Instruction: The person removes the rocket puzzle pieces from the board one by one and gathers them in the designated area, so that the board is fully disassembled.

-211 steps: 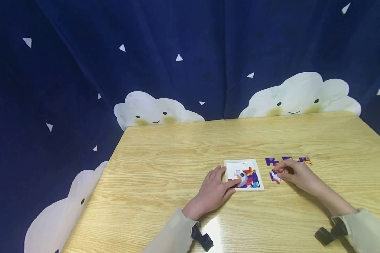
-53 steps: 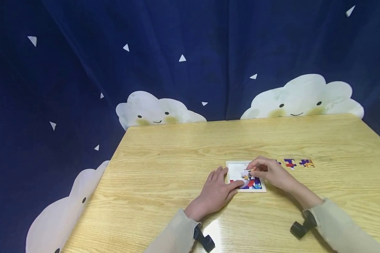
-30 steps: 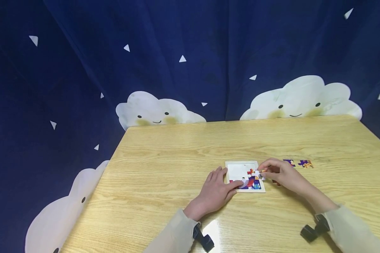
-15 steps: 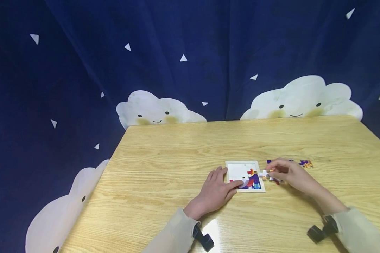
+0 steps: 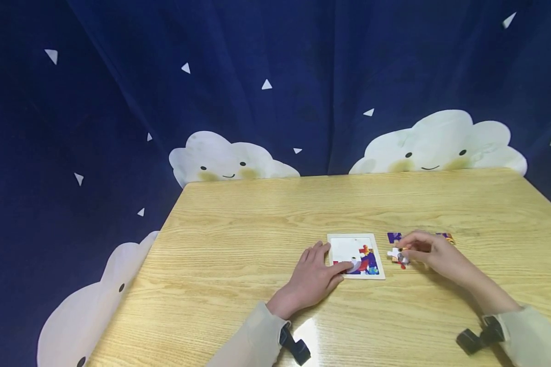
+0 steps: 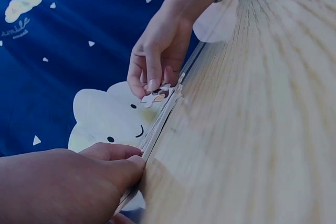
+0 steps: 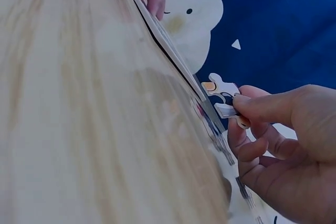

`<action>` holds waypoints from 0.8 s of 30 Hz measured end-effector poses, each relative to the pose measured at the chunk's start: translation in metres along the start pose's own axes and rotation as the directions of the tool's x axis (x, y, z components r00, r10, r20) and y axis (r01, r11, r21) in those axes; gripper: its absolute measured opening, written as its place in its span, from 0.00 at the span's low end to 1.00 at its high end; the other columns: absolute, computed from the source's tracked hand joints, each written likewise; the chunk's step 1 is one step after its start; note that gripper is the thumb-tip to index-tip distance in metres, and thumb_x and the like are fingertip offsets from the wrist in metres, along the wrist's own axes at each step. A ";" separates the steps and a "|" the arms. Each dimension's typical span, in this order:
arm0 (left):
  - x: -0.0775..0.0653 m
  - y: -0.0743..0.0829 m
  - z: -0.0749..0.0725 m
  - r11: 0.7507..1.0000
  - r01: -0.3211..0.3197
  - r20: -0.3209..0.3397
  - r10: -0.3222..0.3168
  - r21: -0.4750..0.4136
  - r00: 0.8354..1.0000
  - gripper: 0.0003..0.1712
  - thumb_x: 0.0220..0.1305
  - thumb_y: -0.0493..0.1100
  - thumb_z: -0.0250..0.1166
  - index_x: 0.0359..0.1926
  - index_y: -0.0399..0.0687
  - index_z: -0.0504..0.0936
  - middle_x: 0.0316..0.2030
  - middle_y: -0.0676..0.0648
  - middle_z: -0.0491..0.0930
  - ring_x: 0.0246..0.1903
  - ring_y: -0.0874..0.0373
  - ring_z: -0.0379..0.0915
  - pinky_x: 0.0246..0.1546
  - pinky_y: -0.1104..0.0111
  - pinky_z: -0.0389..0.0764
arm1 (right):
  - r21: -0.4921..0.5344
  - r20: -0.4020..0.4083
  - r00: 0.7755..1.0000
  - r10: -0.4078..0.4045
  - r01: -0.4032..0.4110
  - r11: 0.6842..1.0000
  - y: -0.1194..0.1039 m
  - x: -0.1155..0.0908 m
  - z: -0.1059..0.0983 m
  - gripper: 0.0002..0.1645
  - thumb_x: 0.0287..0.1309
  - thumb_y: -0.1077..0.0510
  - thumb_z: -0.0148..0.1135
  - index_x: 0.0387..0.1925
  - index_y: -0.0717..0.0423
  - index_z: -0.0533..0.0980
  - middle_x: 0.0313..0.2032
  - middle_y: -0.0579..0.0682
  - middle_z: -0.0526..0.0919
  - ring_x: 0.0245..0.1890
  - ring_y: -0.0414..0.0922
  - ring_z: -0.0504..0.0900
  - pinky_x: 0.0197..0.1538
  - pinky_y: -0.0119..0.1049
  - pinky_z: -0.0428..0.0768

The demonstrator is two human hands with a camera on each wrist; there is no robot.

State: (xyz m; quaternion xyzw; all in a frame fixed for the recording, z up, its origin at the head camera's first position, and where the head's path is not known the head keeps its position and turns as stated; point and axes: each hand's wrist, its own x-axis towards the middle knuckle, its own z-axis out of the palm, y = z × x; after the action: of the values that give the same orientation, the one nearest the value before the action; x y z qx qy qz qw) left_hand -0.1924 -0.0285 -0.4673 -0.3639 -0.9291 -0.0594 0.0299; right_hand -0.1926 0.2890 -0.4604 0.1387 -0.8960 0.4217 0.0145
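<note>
A square white-rimmed puzzle tray (image 5: 351, 235) lies on the table, partly filled with colourful pieces (image 5: 371, 262) along its lower and right side. My left hand (image 5: 305, 280) rests at its left edge, fingers extended, one digit pressing on the pieces inside. To the right of the tray, my right hand (image 5: 433, 257) pinches a jigsaw piece (image 5: 392, 254) between thumb and fingertips. In the right wrist view this jigsaw piece (image 7: 224, 87) shows white with orange and black markings, held tilted. Just below it in the head view, a reddish loose piece (image 5: 402, 266) shows, partly covered.
Loose purple puzzle pieces (image 5: 394, 237) form a row behind my right hand, which hides part of them; an orange and purple piece (image 5: 449, 238) ends that row. A dark blue curtain (image 5: 257, 41) with clouds hangs beyond the wooden table (image 5: 239, 219).
A white piece with an eye left the tray after the oldest frame. My right hand has carried its piece from over the tray to the right. The left hand stays put.
</note>
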 end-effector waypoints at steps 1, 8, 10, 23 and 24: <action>0.000 0.000 0.000 1.000 -0.001 -0.001 0.001 0.001 1.000 0.22 0.76 0.57 0.46 0.67 0.79 0.69 0.71 0.37 0.62 0.72 0.40 0.56 0.70 0.50 0.63 | -0.011 -0.001 1.000 -0.004 0.004 1.000 0.001 -0.001 -0.001 0.10 0.61 0.61 0.64 0.44 0.49 0.81 0.37 0.40 0.80 0.34 0.32 0.76 0.31 0.30 0.75; 0.000 -0.001 0.001 1.000 -0.008 -0.012 0.008 0.012 1.000 0.22 0.76 0.57 0.46 0.66 0.78 0.69 0.70 0.37 0.63 0.72 0.40 0.57 0.70 0.50 0.63 | 0.013 -0.010 0.999 -0.049 0.049 0.999 0.008 -0.004 -0.010 0.10 0.59 0.64 0.64 0.43 0.54 0.82 0.39 0.35 0.82 0.35 0.30 0.78 0.32 0.26 0.77; 0.000 -0.001 0.001 1.000 -0.008 -0.012 0.008 0.010 1.000 0.22 0.76 0.57 0.46 0.66 0.78 0.69 0.70 0.37 0.63 0.72 0.40 0.57 0.70 0.50 0.62 | 0.015 -0.013 0.998 -0.060 0.060 0.998 0.009 -0.005 -0.011 0.10 0.58 0.65 0.65 0.42 0.55 0.82 0.39 0.34 0.83 0.35 0.30 0.78 0.35 0.24 0.78; 0.000 0.000 0.001 1.000 -0.005 -0.001 0.005 -0.003 1.000 0.22 0.76 0.57 0.45 0.67 0.78 0.68 0.71 0.37 0.62 0.73 0.39 0.55 0.70 0.50 0.62 | -0.079 -0.013 1.000 0.022 -0.023 0.997 0.019 -0.013 -0.026 0.11 0.59 0.62 0.66 0.44 0.50 0.82 0.41 0.36 0.81 0.36 0.28 0.76 0.36 0.26 0.76; 0.000 -0.001 0.001 1.000 -0.006 -0.001 0.006 -0.004 1.000 0.22 0.76 0.57 0.45 0.67 0.78 0.68 0.71 0.37 0.62 0.72 0.39 0.55 0.70 0.50 0.62 | -0.086 -0.011 1.000 0.028 -0.028 0.996 0.020 -0.013 -0.027 0.11 0.59 0.61 0.65 0.44 0.50 0.82 0.41 0.36 0.81 0.36 0.28 0.75 0.36 0.26 0.76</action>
State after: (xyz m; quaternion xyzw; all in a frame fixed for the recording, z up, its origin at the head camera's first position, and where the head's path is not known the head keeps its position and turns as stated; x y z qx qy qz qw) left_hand -0.1927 -0.0289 -0.4686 -0.3666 -0.9279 -0.0613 0.0298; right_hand -0.1880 0.3242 -0.4599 0.1232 -0.9151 0.3835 0.0191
